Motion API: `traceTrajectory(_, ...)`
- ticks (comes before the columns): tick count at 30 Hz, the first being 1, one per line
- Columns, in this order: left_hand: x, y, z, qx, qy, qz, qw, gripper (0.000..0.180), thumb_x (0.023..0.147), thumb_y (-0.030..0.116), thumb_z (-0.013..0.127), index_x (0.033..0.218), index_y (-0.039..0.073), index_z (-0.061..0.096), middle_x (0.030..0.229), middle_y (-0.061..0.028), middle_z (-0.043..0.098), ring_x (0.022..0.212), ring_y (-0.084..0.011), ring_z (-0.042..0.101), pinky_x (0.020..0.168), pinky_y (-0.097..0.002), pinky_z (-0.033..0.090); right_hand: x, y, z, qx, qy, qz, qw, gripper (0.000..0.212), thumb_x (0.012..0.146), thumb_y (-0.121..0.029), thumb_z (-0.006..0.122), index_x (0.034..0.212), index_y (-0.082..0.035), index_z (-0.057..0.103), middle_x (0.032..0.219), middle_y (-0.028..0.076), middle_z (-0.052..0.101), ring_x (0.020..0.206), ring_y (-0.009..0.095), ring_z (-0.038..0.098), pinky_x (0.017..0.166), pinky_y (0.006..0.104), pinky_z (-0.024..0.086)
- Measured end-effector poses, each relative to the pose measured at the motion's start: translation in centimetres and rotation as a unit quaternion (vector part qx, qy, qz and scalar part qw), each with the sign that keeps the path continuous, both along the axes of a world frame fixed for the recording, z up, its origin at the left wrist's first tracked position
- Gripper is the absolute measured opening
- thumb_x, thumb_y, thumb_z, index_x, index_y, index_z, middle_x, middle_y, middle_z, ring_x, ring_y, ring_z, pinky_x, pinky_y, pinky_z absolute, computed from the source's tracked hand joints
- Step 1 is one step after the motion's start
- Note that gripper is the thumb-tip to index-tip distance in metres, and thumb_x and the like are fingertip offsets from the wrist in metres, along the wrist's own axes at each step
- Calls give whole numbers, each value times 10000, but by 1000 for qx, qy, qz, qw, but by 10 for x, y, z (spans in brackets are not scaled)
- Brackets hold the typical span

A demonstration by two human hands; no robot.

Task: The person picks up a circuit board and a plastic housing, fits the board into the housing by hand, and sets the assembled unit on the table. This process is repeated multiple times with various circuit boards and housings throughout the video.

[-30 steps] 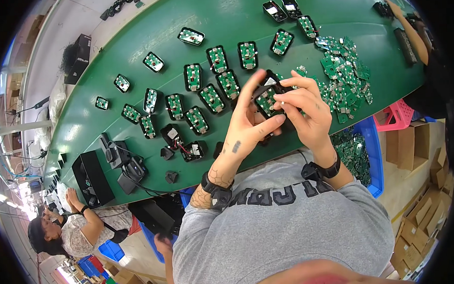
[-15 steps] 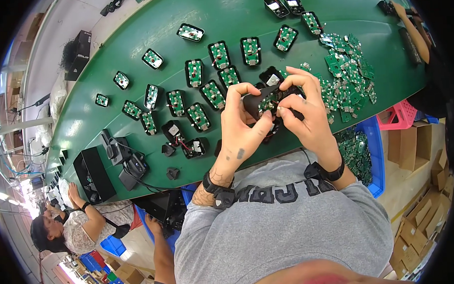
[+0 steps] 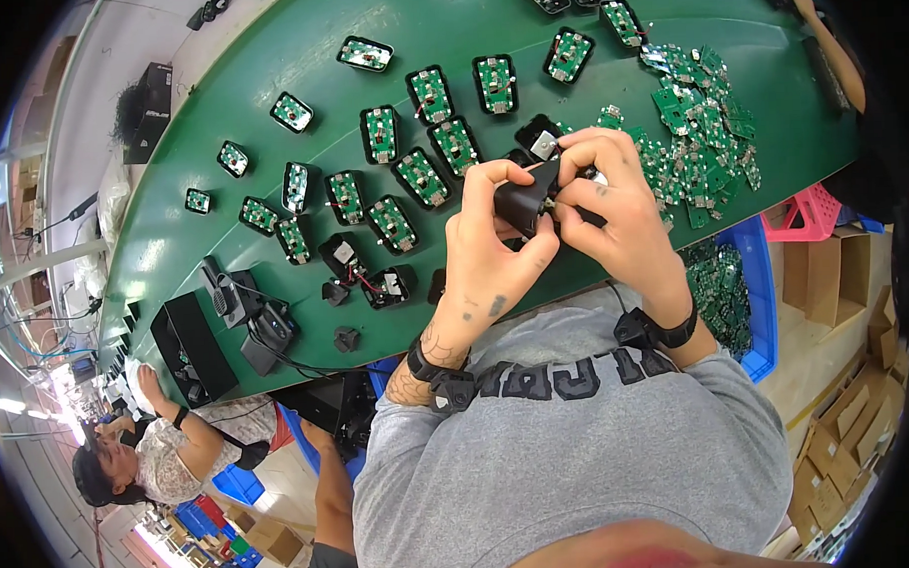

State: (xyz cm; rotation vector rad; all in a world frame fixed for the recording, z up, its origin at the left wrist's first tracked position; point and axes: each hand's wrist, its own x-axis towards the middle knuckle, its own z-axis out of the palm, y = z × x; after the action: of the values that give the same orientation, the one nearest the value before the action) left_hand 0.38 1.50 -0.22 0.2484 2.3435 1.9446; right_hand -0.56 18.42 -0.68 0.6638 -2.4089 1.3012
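Over the near part of the green table, my left hand grips a black plastic housing between thumb and fingers. My right hand pinches at the same housing's right edge, its fingers closed. The smooth dark outside of the housing is turned up, so most of its inside is hidden. Just beyond my fingers lies an open black shell with a silvery block in it. More black housings with green circuit boards fitted inside lie ahead and to the left.
Loose green circuit boards lie heaped at right, above a blue bin of more boards. Left are opened black shells, chargers with cables and a black box. Co-workers sit at left and far right.
Both hands have tilted the black housing, so the circuit board seen inside it before is now mostly hidden. My view has shifted slightly.
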Motion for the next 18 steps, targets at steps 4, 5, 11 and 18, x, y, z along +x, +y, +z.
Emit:
traceTrajectory(4, 1, 3, -1, 9, -35, -15, 999, 432, 773, 13, 682, 1136, 30, 448, 909, -89, 632, 776, -117, 665, 693, -273, 576, 0, 6, 7, 55, -3, 16, 998, 98, 675, 7, 673, 738, 0, 598, 962, 83, 557, 1074, 307, 532, 899, 400, 426)
traceTrajectory(5, 1, 4, -1, 8, -35, -16, 999, 432, 773, 13, 682, 1136, 30, 448, 909, -89, 632, 776, -117, 665, 693, -273, 576, 1, 7, 8, 61, -24, 14, 998, 98, 678, 10, 682, 746, 7, 613, 959, 81, 567, 1048, 289, 546, 888, 380, 433)
traceTrajectory(11, 2, 6, 5, -3, 1, -16, 1000, 418, 796, -19, 662, 1166, 9, 470, 932, -57, 637, 792, -76, 642, 666, -217, 542, 4, 18, 11, -134, -218, 7, 967, 133, 675, -3, 741, 792, 5, 677, 870, 72, 622, 858, 200, 602, 780, 304, 456)
traceTrajectory(18, -2, -6, -5, 139, -95, -67, 983, 439, 806, -8, 629, 1209, 26, 460, 983, -87, 639, 798, -121, 663, 646, -256, 568, -1, 17, 9, -47, -19, 23, 998, 180, 642, -34, 785, 785, -43, 675, 821, 55, 648, 889, 244, 625, 810, 371, 483)
